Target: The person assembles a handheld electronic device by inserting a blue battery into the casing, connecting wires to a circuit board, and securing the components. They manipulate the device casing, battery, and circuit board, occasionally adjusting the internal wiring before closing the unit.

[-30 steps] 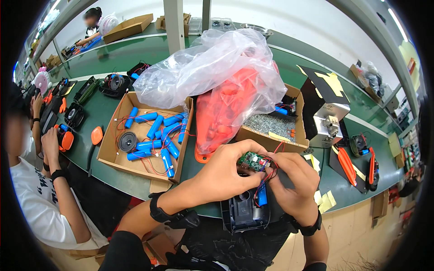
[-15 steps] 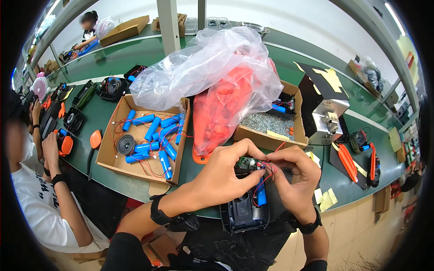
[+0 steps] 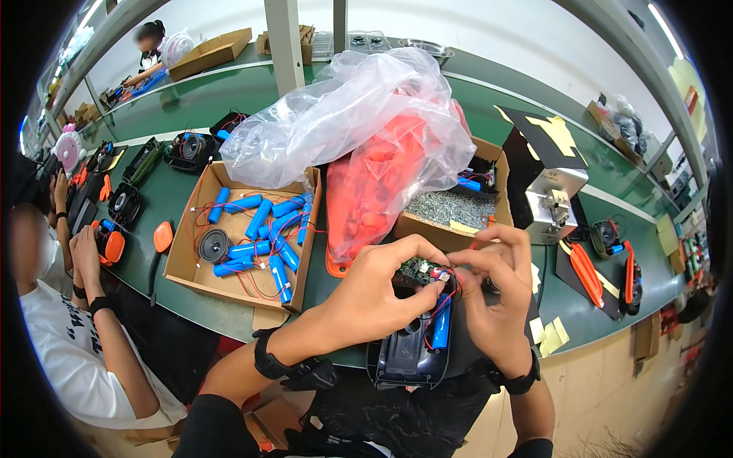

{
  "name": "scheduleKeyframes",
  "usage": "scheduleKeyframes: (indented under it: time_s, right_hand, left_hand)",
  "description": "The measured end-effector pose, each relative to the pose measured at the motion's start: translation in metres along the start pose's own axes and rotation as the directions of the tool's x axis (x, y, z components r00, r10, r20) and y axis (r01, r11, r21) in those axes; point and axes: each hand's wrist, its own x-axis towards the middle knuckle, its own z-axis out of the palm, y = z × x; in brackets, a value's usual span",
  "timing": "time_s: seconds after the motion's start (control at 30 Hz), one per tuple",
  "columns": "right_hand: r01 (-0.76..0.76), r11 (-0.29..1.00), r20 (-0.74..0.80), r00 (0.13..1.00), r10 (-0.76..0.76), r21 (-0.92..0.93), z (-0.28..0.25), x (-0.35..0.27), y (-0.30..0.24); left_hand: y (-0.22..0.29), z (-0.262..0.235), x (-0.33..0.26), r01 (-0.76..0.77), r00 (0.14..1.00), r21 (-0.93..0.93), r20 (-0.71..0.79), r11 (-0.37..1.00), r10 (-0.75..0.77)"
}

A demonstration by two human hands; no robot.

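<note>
Between thumb and fingers, my left hand [image 3: 370, 288] grips a small green circuit board [image 3: 415, 269] with a white connector on it. My right hand [image 3: 500, 301] is closed beside the board's right end, its thumb and index finger pinched at thin red wires [image 3: 459, 284]. Its fingers hide exactly what the tips hold. Below both hands lies an open black plastic housing [image 3: 397, 365], close to my body. A blue cylindrical battery [image 3: 440, 327] rests along the housing's right side, under the wires.
Left of my hands, a cardboard box [image 3: 175, 263] holds several blue batteries and a round speaker [image 3: 214, 245]. Ahead stand a plastic bag of orange parts [image 3: 374, 175] and a box of screws [image 3: 450, 208]. A metal fixture [image 3: 553, 210] is at right. A co-worker [image 3: 84, 343] sits at left.
My right hand's upper fingers have lifted and its fingertips have shifted slightly off the board, showing more of it. The board has tilted, and the housing has moved slightly left.
</note>
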Motion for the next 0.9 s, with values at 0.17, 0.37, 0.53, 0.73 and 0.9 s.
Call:
scheduleKeyframes:
  time_s: [0.17, 0.37, 0.53, 0.73, 0.9]
  right_hand:
    - [0.003, 1.000, 0.045, 0.999, -0.004, 0.020, -0.005, 0.001, 0.000]
    - [-0.001, 1.000, 0.062, 0.998, 0.000, 0.005, -0.006, 0.000, -0.004]
    - [-0.015, 1.000, 0.054, 0.998, 0.015, -0.005, -0.006, -0.002, -0.005]
    - [-0.002, 1.000, 0.057, 0.998, 0.002, -0.010, -0.007, -0.003, -0.005]
    - [0.013, 1.000, 0.016, 1.000, -0.012, -0.007, -0.006, -0.002, -0.009]
  left_hand:
    - [0.002, 0.001, -0.001, 0.030, 0.999, -0.017, 0.012, 0.999, -0.030]
    - [0.002, 0.001, -0.002, 0.020, 1.000, 0.030, -0.003, 0.999, -0.020]
    - [0.001, 0.002, -0.002, 0.010, 1.000, 0.017, -0.008, 1.000, -0.009]
    - [0.006, 0.002, -0.003, 0.029, 1.000, 0.026, 0.001, 0.999, -0.029]
    - [-0.002, 0.001, -0.001, -0.156, 0.987, 0.136, -0.002, 0.978, 0.158]
